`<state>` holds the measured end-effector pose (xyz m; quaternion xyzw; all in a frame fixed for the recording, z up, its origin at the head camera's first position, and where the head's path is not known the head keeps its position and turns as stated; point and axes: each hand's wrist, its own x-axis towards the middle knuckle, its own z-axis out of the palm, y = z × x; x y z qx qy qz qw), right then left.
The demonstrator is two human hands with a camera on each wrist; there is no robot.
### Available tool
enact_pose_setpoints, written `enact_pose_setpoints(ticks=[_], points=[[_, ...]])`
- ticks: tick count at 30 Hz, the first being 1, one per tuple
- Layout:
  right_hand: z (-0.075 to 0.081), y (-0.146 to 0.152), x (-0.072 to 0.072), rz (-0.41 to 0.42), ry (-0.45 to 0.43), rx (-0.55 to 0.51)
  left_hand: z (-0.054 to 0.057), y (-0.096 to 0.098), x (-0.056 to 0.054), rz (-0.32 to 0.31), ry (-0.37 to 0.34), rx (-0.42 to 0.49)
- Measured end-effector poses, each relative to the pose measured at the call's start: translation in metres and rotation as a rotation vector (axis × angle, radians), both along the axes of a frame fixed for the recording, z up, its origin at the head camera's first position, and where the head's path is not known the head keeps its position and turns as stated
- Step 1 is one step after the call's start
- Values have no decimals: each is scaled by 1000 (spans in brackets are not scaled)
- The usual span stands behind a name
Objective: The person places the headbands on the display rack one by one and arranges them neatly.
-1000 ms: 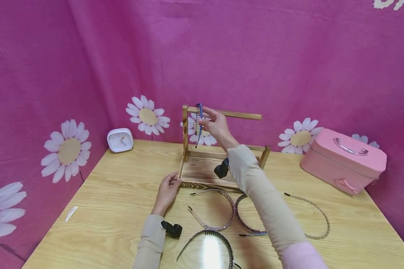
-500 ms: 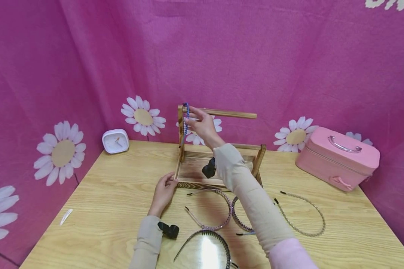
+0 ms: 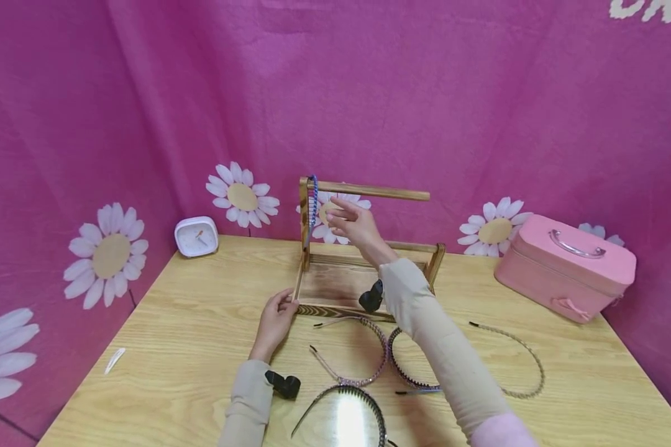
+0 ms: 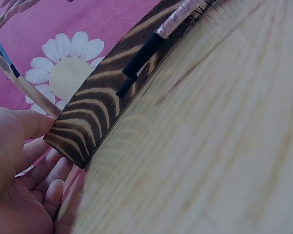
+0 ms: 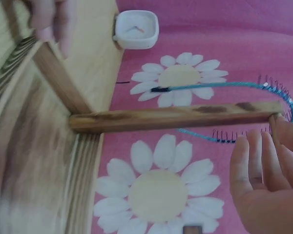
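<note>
A blue toothed headband (image 3: 315, 200) hangs over the upper bar of a wooden rack (image 3: 386, 192), right by the left post. In the right wrist view the headband (image 5: 224, 85) loops over the bar's end with its tips free. My right hand (image 3: 359, 228) is just to the right of it, fingers extended and apart, holding nothing. Down at the rack's front left corner, my left hand (image 3: 276, 324) grips the wood between thumb and fingers. The left wrist view has that dark-grained front board (image 4: 90, 109) between the thumb and the curled fingers.
In front of the rack lie a pink headband (image 3: 384, 354), a dark headband (image 3: 398, 366), a black toothed headband (image 3: 377, 410) and a beige headband (image 3: 538, 366). A pink case (image 3: 565, 267) is at right, a white clock (image 3: 196, 236) at back left, a white hair clip (image 3: 114, 360) nearer.
My right hand slid the blue headband left along the upper bar to the post, then let go and drew back to the right. My left hand stayed at the rack's corner.
</note>
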<state>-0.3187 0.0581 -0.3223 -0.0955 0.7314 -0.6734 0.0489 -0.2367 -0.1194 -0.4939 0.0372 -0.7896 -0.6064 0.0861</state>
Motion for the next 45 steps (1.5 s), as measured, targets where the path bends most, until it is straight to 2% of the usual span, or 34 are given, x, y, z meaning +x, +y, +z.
enact_pose_setpoints(ticks=[8,12,17,24,28,34,42,45], points=[[-30,39,26,66,18,97,1,1,1,-3,-10,-6],[-45,60,45,97,40,181,2,1,2,9,-20,8],[-61,93,71,92,68,265,1,3,3,11,-18,1],[-85,142,111,115,57,262,2,3,4,13,-4,-3],[-93,168,130,74,79,339,2,2,3,-5,-6,-1],[-97,200,151,-8,126,505,3,0,3,9,-15,-7],[-115,245,179,-128,292,682,3,1,4,11,-22,-6],[-120,262,190,-175,274,726,4,3,4,11,-18,-6]])
